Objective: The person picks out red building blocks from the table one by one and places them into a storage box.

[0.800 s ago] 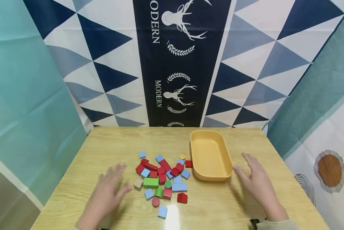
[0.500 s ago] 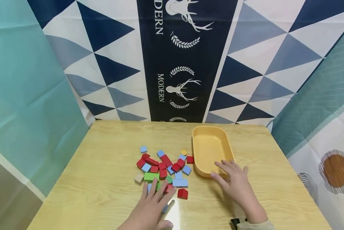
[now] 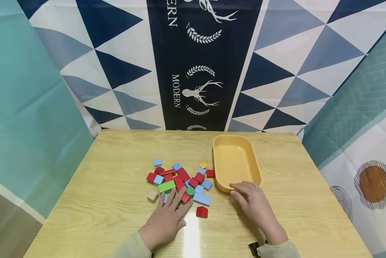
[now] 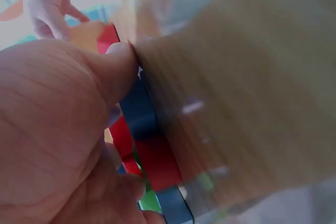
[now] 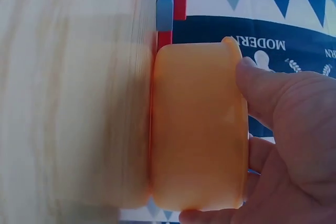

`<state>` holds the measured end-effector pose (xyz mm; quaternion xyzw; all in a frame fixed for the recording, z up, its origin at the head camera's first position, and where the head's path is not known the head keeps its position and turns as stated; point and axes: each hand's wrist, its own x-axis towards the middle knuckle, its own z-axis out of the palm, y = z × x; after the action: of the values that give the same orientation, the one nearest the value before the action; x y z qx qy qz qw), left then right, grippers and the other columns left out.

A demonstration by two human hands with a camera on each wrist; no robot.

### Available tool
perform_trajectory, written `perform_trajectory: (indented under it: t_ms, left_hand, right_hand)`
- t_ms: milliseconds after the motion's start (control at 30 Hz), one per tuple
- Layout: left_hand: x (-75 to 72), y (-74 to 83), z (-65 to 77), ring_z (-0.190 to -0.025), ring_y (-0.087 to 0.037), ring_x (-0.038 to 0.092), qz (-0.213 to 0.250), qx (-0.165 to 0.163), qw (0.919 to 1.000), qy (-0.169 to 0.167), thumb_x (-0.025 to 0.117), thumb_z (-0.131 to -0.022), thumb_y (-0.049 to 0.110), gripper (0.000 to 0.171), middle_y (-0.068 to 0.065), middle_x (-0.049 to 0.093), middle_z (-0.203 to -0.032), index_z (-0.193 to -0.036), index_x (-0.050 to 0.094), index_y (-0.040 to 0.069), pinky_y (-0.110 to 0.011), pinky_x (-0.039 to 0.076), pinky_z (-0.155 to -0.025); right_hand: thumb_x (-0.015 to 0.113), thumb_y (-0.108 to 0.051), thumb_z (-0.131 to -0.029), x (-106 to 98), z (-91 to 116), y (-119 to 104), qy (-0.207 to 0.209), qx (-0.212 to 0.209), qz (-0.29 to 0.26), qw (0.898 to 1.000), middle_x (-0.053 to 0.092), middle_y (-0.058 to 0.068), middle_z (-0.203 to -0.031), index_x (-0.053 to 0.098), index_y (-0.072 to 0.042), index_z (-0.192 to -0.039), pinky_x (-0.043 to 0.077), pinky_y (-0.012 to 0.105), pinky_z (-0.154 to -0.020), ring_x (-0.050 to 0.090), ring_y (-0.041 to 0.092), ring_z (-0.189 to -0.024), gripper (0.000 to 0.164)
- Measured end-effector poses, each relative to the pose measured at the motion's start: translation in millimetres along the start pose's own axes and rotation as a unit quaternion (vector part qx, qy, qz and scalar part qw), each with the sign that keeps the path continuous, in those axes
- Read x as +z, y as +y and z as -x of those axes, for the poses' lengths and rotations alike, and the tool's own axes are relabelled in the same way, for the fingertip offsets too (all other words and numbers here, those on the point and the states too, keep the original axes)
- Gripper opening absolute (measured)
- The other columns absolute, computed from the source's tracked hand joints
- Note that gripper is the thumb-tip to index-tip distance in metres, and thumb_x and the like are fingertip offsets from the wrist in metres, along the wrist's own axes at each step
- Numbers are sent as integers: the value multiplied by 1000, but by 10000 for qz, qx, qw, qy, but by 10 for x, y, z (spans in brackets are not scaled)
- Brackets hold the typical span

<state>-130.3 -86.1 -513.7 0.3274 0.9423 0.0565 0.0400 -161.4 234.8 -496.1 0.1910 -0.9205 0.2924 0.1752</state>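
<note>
My left hand (image 3: 165,219) lies palm down at the near edge of a loose heap of wooden blocks, its fingers spread over several of them. Beneath its fingers are a red block (image 3: 184,197) and a blue block partly hidden. In the left wrist view, a blue block (image 4: 138,109) and a red block (image 4: 158,163) lie beside the thumb and fingers. My right hand (image 3: 255,205) holds the near rim of a yellow plastic tray (image 3: 216,163). In the right wrist view, the thumb is at the rim of the tray (image 5: 199,124), other fingers reach behind it.
Around the heap are a green block (image 3: 166,186), a tan block (image 3: 152,195), a yellow round block (image 3: 203,165) and a red roof-shaped block (image 3: 202,211). The wooden table (image 3: 125,150) ends at a patterned cloth backdrop (image 3: 193,64).
My left hand has come in from the left onto the near blocks, nudging some. My right hand has moved left from beside the tray to its near rim. The head view has tilted slightly.
</note>
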Motion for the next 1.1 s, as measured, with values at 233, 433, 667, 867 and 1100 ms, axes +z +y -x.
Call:
perform_trajectory:
  t_ms: [233,433,667,867,1100]
  left_hand:
    - [-44,-231,-197,-138,-42,14,214,-210,9995,99,55,-96,52,65,-14,3,-161,-151,42,20,-65,20,-110]
    - [-88,-41,-329,-134,-52,15,481,-292,9976,391,60,-87,65,67,-18,17,-158,-138,58,21,-73,22,-104]
    - [-75,430,-557,-135,-53,5,260,-933,9942,457,62,-74,79,80,-22,29,-153,-126,67,17,-77,13,-103]
    - [-87,525,-703,-135,-50,13,-258,-1119,9924,436,66,-83,65,62,-20,32,-152,-119,70,14,-75,17,-104]
    - [-136,408,-661,-137,-45,16,-305,-979,9946,125,69,-74,70,73,-15,29,-155,-123,69,17,-70,16,-108]
  right_hand:
    - [76,-17,-87,13,-31,29,126,148,-128,9997,71,-2,-95,78,-14,-102,50,46,-80,55,17,-95,15]
    - [79,-17,-84,35,-31,20,221,88,-102,9997,73,-8,-89,79,-16,-96,50,40,-71,55,11,-86,11]
    - [79,-19,-84,47,-15,-54,155,147,-41,9998,73,-10,-87,80,-17,-94,49,36,-66,54,8,-79,10]
    - [80,-20,-83,74,-6,-68,174,141,-35,9997,73,-10,-88,80,-17,-93,50,36,-66,55,8,-79,10]
    - [80,-22,-83,63,13,-67,215,135,42,9997,72,-11,-86,80,-19,-92,48,36,-65,54,7,-78,10]
